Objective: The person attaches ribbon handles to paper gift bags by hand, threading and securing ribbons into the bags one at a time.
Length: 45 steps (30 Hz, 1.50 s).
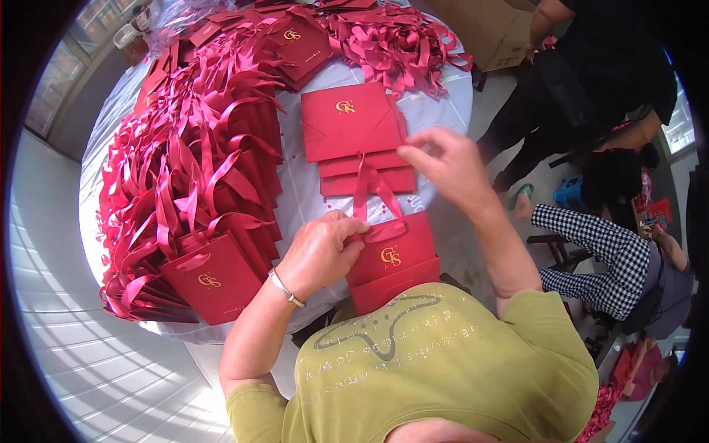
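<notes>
A red paper gift bag [395,284] with a gold emblem lies against my front at the table's edge. A pink satin ribbon [384,230] lies across its top, and a loop of it reaches up toward the bags beyond. My left hand [325,247] is closed in a pinch on the ribbon at the bag's upper left. Beyond it lies a small stack of flat red bags [345,125]. My right hand [452,166] hovers at that stack's right edge, fingers curled and thumb close to the index finger. Whatever may be between them is too small to make out.
Red bags with ribbon handles [214,277] crowd the left of the round table in a dense pile. Loose ribbons [395,44] heap at the back. A cardboard box [480,33] stands beyond the table. Other people are to the right, one in checkered trousers [583,229].
</notes>
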{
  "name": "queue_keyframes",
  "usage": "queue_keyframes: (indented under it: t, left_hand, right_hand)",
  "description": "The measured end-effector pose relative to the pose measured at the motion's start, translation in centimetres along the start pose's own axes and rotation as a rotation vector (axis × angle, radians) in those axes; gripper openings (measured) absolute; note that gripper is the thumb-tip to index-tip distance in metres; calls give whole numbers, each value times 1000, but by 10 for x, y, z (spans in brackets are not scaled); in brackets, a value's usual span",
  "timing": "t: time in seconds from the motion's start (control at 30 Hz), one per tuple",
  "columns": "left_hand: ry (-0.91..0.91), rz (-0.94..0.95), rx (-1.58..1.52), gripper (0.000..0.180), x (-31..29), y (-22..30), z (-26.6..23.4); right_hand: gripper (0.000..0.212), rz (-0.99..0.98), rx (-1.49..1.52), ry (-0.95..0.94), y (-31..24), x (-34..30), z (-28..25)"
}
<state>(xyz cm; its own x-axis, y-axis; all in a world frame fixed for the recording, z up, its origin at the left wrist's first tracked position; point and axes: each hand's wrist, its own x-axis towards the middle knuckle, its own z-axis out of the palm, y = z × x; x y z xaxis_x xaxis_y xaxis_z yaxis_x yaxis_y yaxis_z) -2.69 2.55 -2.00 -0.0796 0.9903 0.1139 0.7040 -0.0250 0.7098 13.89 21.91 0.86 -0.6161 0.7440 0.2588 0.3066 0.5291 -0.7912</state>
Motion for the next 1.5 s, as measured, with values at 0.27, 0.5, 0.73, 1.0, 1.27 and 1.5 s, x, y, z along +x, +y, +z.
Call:
queue_keyframes:
  t: [0.27, 0.5, 0.73, 1.0, 1.27, 1.5]
  left_hand:
    - [23, -48, -77, 31, -1, -3, -1]
    - [-35, -271, -293, 24, 4, 1, -4]
    - [31, -206, -191, 27, 3, -2, -1]
    - [266, -145, -104, 30, 6, 0, 6]
    - [550, -112, -397, 15, 4, -5, 3]
    - [743, -139, -119, 7, 13, -10, -12]
  right_hand:
    - [33, 636, 497, -450, 82, -145, -18]
    - [45, 754, 1097, -285, 63, -168, 3]
    - [36, 693, 745, -472, 40, -156, -1]
    - [22, 564, 1038, 67, 33, -143, -14]
    - [28, -134, 49, 392, -40, -67, -48]
    - [60, -639, -534, -117, -52, -84, 45]
